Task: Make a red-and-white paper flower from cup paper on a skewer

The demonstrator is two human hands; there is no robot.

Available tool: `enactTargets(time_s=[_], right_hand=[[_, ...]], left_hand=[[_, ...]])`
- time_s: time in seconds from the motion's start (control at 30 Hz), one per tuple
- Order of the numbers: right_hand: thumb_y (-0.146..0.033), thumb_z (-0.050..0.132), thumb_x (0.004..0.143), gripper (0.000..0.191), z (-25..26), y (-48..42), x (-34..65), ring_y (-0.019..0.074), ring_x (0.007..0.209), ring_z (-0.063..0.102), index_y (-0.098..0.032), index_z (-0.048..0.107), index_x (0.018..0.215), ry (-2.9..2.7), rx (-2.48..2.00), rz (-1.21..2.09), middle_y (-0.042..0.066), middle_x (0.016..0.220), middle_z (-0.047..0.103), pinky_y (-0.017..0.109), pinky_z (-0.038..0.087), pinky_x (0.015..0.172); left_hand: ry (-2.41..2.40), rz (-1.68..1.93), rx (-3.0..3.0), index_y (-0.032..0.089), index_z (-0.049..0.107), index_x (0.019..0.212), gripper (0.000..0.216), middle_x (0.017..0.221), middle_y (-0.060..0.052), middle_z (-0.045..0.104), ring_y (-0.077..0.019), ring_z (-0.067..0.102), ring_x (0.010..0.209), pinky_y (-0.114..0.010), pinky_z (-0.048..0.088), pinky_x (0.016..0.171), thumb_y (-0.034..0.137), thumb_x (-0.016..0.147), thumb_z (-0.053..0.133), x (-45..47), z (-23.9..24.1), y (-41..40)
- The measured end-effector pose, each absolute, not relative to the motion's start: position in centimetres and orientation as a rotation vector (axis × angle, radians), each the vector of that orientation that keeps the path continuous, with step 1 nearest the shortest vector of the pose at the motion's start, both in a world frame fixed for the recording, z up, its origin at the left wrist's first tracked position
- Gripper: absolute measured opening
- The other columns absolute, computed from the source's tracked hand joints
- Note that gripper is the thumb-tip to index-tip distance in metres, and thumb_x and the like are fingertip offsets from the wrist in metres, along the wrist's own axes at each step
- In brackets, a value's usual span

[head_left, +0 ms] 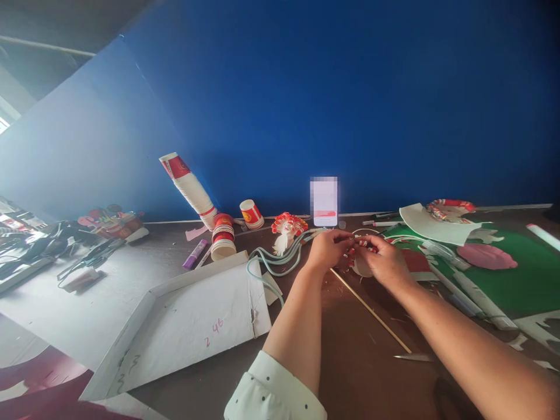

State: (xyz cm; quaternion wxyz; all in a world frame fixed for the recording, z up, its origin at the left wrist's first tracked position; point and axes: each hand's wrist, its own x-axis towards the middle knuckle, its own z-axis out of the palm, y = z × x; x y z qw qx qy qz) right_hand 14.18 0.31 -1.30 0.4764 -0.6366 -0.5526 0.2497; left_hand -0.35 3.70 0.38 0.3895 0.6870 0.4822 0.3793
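My left hand (pixel 329 252) and my right hand (pixel 385 263) meet in the middle, fingers pinched on a cut paper cup (pixel 361 266). Its round white bottom faces me, and short red and white strips stand around it; the fingers hide part of it. Below the hands a thin wooden stick (pixel 371 312) lies slantwise on the table. By the stick's lower end is a pointed metal blade (pixel 412 357), its other end hidden under my right forearm. Left of my left hand rests another cut cup with red and white curled strips (pixel 289 226).
A white box lid (pixel 188 326) lies at left. Behind it are stacked paper cups (pixel 192 192), a single cup (pixel 251 213), a purple glue stick (pixel 195 254) and a grey cable (pixel 275 259). A lit phone (pixel 325 201) leans upright at the blue wall. Right: green sheet (pixel 531 274), pink paper (pixel 487 256).
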Motion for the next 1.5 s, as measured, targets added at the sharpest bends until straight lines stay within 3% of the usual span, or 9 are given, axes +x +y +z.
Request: enactTargets(time_s=[0.27,0.5,0.73,1.0,1.3,1.5], right_hand=[[-0.045,0.062,0.070,0.034,-1.5,0.4,14.0,0.0213,0.066,0.061,-0.019,0.074,0.089,-1.373,-1.554,0.562,0.006,0.072,0.070,0.033,0.045,0.064],[-0.042,0.060,0.070,0.030,-1.0,0.2,13.7,0.0213,0.066,0.061,-0.019,0.073,0.086,-1.381,-1.566,0.547,0.007,0.073,0.070,0.033,0.045,0.065],[-0.041,0.059,0.071,0.033,-1.2,0.2,13.7,0.0219,0.068,0.062,-0.018,0.073,0.090,-1.394,-1.583,0.581,0.007,0.076,0.071,0.034,0.045,0.066],[-0.040,0.060,0.072,0.029,-1.2,0.1,13.6,0.0210,0.066,0.061,-0.019,0.073,0.087,-1.411,-1.539,0.522,0.006,0.074,0.071,0.032,0.045,0.063],[-0.039,0.059,0.075,0.042,-1.4,0.1,13.7,0.0178,0.064,0.058,-0.020,0.071,0.111,-1.411,-1.538,0.534,0.006,0.083,0.071,0.031,0.045,0.064],[-0.036,0.056,0.076,0.040,-0.9,-0.1,13.6,0.0179,0.062,0.058,-0.020,0.075,0.108,-1.456,-1.508,0.539,0.006,0.079,0.072,0.031,0.046,0.062]], left_hand=[[1.369,0.970,1.889,0.021,0.075,0.096,0.020,0.093,-0.002,0.074,-0.0148,0.065,0.088,-0.023,0.048,0.082,0.026,0.086,0.058,-0.4,1.4,2.9],[1.425,0.930,2.010,0.024,0.073,0.106,0.025,0.105,-0.002,0.073,-0.0149,0.065,0.097,-0.022,0.046,0.089,0.025,0.089,0.054,-0.4,1.5,2.7],[1.397,0.919,2.045,0.024,0.074,0.102,0.022,0.103,-0.002,0.073,-0.0163,0.066,0.095,-0.024,0.047,0.087,0.024,0.087,0.058,-0.4,1.5,2.8],[1.486,0.894,2.026,0.022,0.071,0.110,0.027,0.106,-0.006,0.073,-0.0187,0.066,0.098,-0.028,0.048,0.089,0.026,0.086,0.059,-0.3,1.3,2.9],[1.455,0.896,2.019,0.023,0.073,0.105,0.025,0.104,-0.004,0.073,-0.0174,0.065,0.097,-0.025,0.047,0.089,0.022,0.086,0.057,-0.4,1.8,2.7],[1.443,0.906,2.011,0.022,0.074,0.106,0.025,0.106,-0.005,0.073,-0.0183,0.064,0.099,-0.026,0.046,0.091,0.022,0.087,0.057,-0.4,1.6,2.9]])
